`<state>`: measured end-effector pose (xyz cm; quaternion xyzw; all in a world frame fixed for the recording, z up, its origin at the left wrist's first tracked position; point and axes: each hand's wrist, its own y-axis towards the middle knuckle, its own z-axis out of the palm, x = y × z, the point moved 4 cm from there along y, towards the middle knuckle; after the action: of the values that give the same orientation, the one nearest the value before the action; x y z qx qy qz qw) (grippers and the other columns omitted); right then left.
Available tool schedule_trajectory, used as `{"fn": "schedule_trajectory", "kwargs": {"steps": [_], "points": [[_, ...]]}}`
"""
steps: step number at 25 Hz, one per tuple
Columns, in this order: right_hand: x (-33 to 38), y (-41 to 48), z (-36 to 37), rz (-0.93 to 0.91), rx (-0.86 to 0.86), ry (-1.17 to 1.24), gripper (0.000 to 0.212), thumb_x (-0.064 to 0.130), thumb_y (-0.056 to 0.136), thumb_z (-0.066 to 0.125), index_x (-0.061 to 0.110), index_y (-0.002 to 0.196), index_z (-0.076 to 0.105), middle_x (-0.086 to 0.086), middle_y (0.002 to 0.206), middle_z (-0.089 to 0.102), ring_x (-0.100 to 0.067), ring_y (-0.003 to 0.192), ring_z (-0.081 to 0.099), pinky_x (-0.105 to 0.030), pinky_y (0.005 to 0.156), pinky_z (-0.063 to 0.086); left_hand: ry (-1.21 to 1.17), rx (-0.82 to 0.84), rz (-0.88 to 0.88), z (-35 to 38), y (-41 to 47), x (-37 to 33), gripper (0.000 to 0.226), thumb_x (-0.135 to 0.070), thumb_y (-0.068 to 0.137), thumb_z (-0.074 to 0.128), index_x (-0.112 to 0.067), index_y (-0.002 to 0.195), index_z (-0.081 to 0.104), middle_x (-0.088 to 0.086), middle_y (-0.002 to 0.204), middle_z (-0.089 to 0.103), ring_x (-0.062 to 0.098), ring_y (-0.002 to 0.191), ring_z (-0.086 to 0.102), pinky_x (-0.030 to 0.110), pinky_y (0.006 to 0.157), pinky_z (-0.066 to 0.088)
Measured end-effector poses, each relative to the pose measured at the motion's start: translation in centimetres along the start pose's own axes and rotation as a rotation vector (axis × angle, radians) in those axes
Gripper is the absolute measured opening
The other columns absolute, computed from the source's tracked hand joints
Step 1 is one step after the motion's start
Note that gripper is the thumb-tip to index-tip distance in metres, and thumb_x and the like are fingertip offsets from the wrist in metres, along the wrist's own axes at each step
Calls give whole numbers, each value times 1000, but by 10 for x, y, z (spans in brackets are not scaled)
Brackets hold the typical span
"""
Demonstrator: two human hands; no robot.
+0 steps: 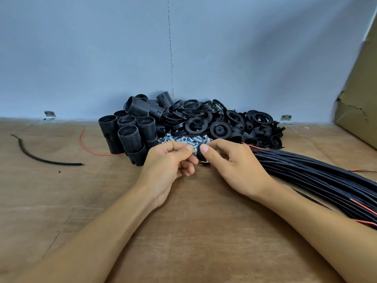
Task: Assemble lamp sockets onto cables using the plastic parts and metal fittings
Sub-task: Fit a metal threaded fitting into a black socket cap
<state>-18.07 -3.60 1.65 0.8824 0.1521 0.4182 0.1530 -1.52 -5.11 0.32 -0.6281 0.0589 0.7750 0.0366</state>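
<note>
My left hand (pixel 170 164) pinches a small silver metal fitting (pixel 195 151) between thumb and forefinger. My right hand (pixel 232 166) grips a small black plastic cap (pixel 201 154) pressed against that fitting; most of the cap is hidden by the fingers. Both hands meet above the wooden table (pixel 102 201), just in front of a heap of silver metal fittings (pixel 183 138). Black threaded socket barrels (pixel 130 135) stand at the left of the heap. Black plastic rings and caps (pixel 204 119) are piled behind it.
A thick bundle of black cables (pixel 316 174) with red wire ends runs off to the right. A loose black cable piece (pixel 40 156) and a red wire (pixel 91 150) lie at the left. A cardboard box (pixel 361 103) stands at the right. A blue wall (pixel 122 58) closes off the back.
</note>
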Motion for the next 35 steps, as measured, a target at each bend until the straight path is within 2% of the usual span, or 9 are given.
{"fn": "schedule_trajectory", "kwargs": {"steps": [3,6,12,15,20,28,30,33,35], "points": [[3,1,2,-14,-3,-26,52,55,100,45,16,67,53,-11,63,55,-12,55,42,-28,56,37,34,-1,18,0,0,0,9,-6,97,63,-4,89,68,7,65,68,14,50,58,23,51,49],[6,0,2,-19,-13,-19,47,51,102,45,23,65,50,-10,63,52,-5,55,39,-23,55,34,39,-13,21,-1,0,-2,9,-6,97,63,-5,88,67,8,64,67,16,50,57,25,52,47],[9,-4,-11,-29,-84,-61,19,25,104,49,22,103,68,10,67,60,-1,63,54,-11,60,39,46,-33,23,1,-1,-2,15,-9,100,59,-7,86,62,3,61,60,16,47,53,24,48,44],[11,-12,-22,-86,-58,-190,15,24,101,54,25,104,68,19,79,62,4,77,57,-10,67,40,112,-46,39,3,-1,-1,18,-12,102,56,-7,85,60,-1,58,57,15,46,49,22,47,42],[-1,-28,-27,-25,44,-561,13,41,95,58,35,102,66,15,91,55,-9,88,57,-33,74,49,439,6,152,13,-7,-2,20,-18,101,58,-15,81,62,-5,55,59,7,44,45,17,49,40],[0,-30,-22,-11,9,-663,19,42,98,51,36,110,66,12,95,49,-19,89,61,-34,66,47,862,86,413,27,-21,-8,18,-11,93,57,-22,78,58,-7,61,58,4,55,50,13,55,37],[-1,-30,-23,4,23,-657,19,42,100,49,36,109,65,12,97,50,-19,90,61,-35,67,48,868,150,414,23,-20,-8,2,-23,85,56,-22,85,57,-10,66,57,1,61,51,13,58,38],[0,-31,-23,7,23,-651,17,41,101,48,34,107,62,11,101,50,-21,90,61,-39,70,51,1083,307,419,18,-19,-4,30,-54,77,55,-35,99,54,-20,93,56,-2,90,55,17,75,44],[2,-31,-24,-1,-2,-629,14,39,101,48,32,105,61,11,100,48,-22,86,61,-39,68,50,1155,327,475,15,-16,-3,31,-55,78,64,-36,101,57,-22,96,55,-2,94,54,18,78,43]]}}
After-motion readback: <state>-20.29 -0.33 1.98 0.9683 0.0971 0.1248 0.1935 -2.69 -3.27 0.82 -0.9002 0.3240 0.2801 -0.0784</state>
